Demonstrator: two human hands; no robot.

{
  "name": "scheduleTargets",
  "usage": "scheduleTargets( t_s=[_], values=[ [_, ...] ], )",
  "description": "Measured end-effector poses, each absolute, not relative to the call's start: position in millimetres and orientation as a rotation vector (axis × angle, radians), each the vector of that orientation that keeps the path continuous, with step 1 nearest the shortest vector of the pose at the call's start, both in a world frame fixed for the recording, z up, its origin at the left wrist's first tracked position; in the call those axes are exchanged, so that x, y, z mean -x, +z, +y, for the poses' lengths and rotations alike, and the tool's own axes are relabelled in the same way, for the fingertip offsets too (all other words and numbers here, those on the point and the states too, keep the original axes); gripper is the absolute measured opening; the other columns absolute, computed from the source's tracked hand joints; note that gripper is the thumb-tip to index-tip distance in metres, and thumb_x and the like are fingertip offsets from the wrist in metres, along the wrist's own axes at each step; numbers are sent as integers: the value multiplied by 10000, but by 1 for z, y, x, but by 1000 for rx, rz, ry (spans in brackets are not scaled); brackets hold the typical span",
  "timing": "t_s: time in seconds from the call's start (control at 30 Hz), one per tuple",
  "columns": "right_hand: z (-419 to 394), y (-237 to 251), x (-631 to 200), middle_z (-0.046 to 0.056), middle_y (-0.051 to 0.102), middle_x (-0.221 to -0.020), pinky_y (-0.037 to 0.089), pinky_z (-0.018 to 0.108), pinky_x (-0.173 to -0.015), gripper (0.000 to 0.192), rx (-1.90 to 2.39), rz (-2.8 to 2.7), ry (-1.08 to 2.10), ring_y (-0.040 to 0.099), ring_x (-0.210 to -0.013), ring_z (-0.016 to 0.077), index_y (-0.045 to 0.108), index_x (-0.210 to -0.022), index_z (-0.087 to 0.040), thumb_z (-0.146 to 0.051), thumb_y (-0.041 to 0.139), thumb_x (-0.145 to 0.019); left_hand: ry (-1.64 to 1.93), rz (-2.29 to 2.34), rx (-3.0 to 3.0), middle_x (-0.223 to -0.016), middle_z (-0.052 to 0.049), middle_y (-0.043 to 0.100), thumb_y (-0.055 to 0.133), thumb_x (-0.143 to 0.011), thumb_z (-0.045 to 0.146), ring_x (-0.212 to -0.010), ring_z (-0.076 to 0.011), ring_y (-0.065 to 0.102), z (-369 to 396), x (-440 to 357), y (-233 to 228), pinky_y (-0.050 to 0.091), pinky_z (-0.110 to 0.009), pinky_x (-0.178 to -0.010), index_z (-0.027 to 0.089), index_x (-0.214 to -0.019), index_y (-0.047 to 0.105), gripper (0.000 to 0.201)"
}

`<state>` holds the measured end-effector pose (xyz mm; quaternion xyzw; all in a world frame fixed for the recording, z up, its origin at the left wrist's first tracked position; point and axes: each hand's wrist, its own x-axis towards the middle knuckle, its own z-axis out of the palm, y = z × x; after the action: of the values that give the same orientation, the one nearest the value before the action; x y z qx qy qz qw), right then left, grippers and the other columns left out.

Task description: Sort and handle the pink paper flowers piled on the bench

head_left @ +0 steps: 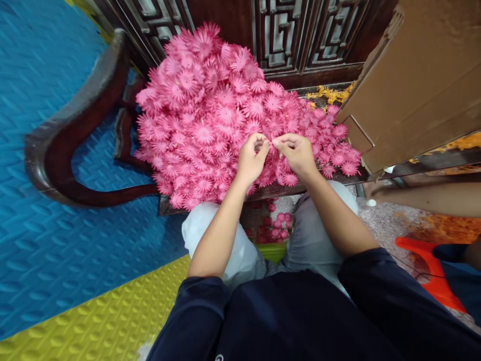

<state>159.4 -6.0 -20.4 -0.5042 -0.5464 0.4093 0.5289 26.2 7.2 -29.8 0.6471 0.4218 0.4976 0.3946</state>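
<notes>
A big heap of pink artificial flowers (205, 133) with thin, pointed petals fills the dark wooden bench. In front of the heap, my left hand (252, 156) is closed in a pinch, thumb against fingers. My right hand (297, 153) pinches too, its fingertips almost meeting those of the left. Between the two sets of fingertips is a small pinkish bit, too small to name. Flowers lie close behind and below both hands.
A curved wooden armrest (56, 145) rises at the left. A cardboard box (417, 85) stands at the right, near yellow scraps (330, 95). Loose pink flowers (280, 225) lie on the floor between my knees. Another person's leg (428, 198) and an orange stool (428, 260) are at the right.
</notes>
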Motion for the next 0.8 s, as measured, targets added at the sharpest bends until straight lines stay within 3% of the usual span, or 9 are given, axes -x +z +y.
scheduleTargets(
  t_s=[0.57, 0.8],
  values=[
    [-5, -20, -157, -45, 473, -502, 336, 226, -444, 356, 1180, -1224, 1000, 414, -437, 76, 557, -748, -185, -534, 627, -735, 1477, 1298, -1818, -745, 18, 567, 542, -812, 166, -680, -97, 548, 5, -25, -29, 439, -214, -664, 209, -822, 483, 73],
    [-5, -20, -158, -40, 487, -533, 379, 230, -477, 414, 1171, -1249, 958, 435, -463, 74, 550, -720, -186, -593, 620, -712, 1385, 1285, -2194, -828, -20, 562, 487, -874, 227, -810, -149, 574, 8, -22, -33, 461, -304, -797, 213, -952, 516, 84]
  ],
)
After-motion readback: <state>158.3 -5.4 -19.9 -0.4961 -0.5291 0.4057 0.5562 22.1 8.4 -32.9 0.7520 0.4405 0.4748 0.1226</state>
